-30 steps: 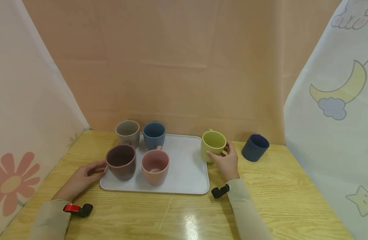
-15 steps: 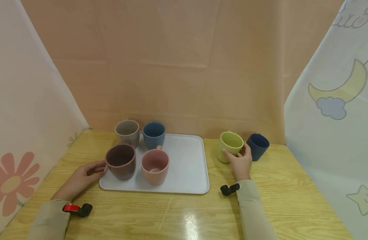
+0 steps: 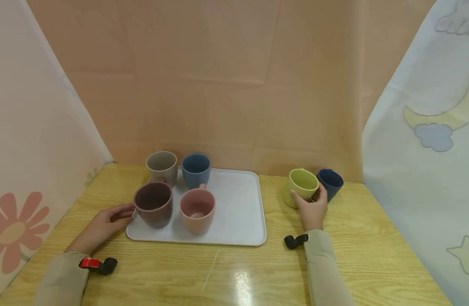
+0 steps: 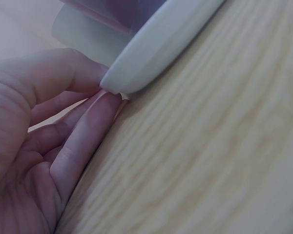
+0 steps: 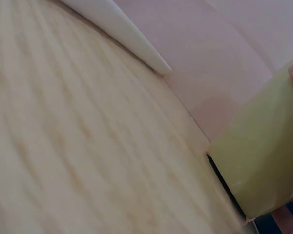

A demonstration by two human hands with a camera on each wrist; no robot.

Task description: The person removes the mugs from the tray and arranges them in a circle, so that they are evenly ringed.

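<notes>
At the left end of the white tray (image 3: 236,212), my left hand (image 3: 106,223) pinches its rim, thumb above and a finger below, as the left wrist view shows with the tray's edge (image 4: 141,56). My right hand (image 3: 314,209) grips a yellow-green mug (image 3: 301,187) to the right of the tray. In the right wrist view that mug (image 5: 268,151) is upright against the wood, a thin dark gap under its base. Close behind the right fingers is a navy mug (image 3: 331,182), partly hidden.
On the tray's left half stand a brown mug (image 3: 154,208), a pink mug (image 3: 197,214) and a blue mug (image 3: 196,172). A grey mug (image 3: 162,170) is at its back left corner. An orange-brown backdrop (image 3: 234,106) rises behind the wooden table (image 3: 173,272).
The right hand has carried the yellow-green mug rightward from the tray's right edge to beside the navy mug. The left hand and the other mugs have stayed in place.
</notes>
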